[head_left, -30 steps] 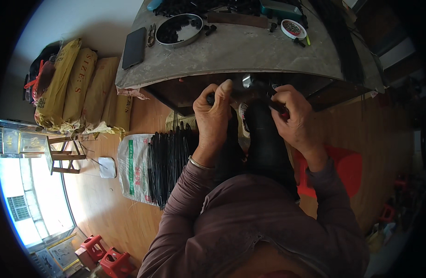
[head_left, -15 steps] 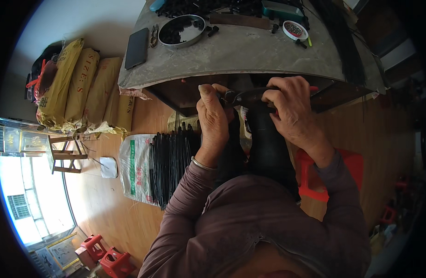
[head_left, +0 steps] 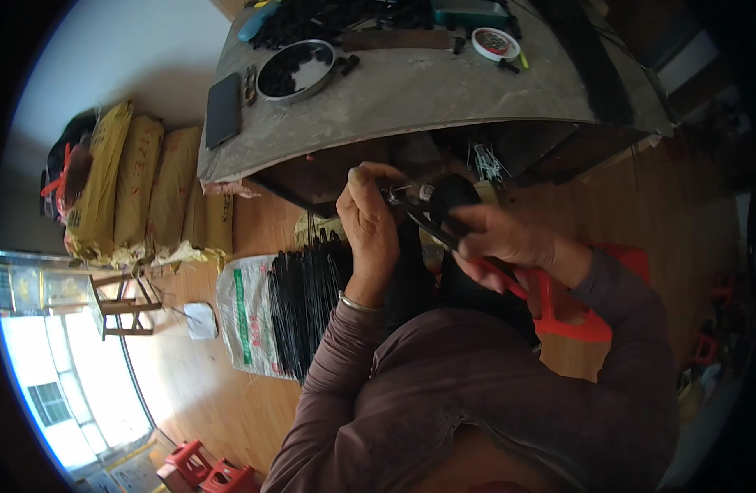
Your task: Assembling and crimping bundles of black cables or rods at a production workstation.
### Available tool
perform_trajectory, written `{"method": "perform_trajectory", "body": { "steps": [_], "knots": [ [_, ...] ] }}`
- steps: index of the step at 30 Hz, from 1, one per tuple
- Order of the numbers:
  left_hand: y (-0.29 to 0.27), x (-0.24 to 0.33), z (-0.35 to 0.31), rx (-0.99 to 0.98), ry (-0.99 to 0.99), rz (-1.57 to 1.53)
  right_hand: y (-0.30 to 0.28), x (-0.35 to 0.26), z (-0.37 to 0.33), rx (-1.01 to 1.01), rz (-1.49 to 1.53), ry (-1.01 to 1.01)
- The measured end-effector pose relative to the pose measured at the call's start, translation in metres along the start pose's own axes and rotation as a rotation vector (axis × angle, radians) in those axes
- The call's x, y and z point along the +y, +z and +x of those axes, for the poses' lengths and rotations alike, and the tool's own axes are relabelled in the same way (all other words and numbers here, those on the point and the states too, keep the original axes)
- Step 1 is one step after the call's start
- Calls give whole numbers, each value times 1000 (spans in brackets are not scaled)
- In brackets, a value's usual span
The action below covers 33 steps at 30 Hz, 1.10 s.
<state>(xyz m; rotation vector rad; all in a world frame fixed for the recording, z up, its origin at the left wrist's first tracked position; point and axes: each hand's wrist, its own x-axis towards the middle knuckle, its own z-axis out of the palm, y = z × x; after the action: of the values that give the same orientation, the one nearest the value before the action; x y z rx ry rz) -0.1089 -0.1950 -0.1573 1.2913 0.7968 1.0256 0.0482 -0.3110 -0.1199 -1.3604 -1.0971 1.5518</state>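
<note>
In front of the table's near edge my left hand point(head_left: 370, 218) is raised with its thumb and fingers pinched together. What sits in that pinch is too small to make out. My right hand point(head_left: 509, 242), smeared by motion, is closed round the red handles of dark-jawed pliers point(head_left: 431, 226). Their jaws point up and left and meet the tips of my left fingers, where a small shiny metal bit shows.
Ahead, the grey table point(head_left: 394, 94) bears a round metal pan point(head_left: 296, 70) of black parts, a white dish point(head_left: 495, 43) of small pieces and a dark flat device point(head_left: 224, 109). Black rods point(head_left: 300, 304) lie bundled at left; a red stool point(head_left: 571, 316) stands right.
My right hand has swung down and toward me, tilting the pliers from nearly level to slanted. The left hand stays about where it was, still pinching. The view has shifted slightly.
</note>
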Motion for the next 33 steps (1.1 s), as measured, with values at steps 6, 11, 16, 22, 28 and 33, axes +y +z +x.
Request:
{"method": "perform_trajectory", "body": {
  "steps": [6, 11, 16, 22, 28, 33],
  "knots": [
    [-2, -2, 6, 49, -48, -35, -13, -7, -8, -93, -723, -108],
    [-5, 6, -5, 27, -60, -51, -7, -12, -24, -12, -362, -28],
    [2, 8, -9, 53, -50, 95, -9, -12, -28, -318, 162, 385],
    [-6, 11, -9, 98, -44, 57, -21, -18, -10, 105, -765, -448],
    [-12, 9, -11, -25, 31, 16, -6, 3, -22, -255, 483, 375],
    [-12, 2, -15, 0, -12, 105, -28, -27, -9, -368, -103, 510]
  ]
}}
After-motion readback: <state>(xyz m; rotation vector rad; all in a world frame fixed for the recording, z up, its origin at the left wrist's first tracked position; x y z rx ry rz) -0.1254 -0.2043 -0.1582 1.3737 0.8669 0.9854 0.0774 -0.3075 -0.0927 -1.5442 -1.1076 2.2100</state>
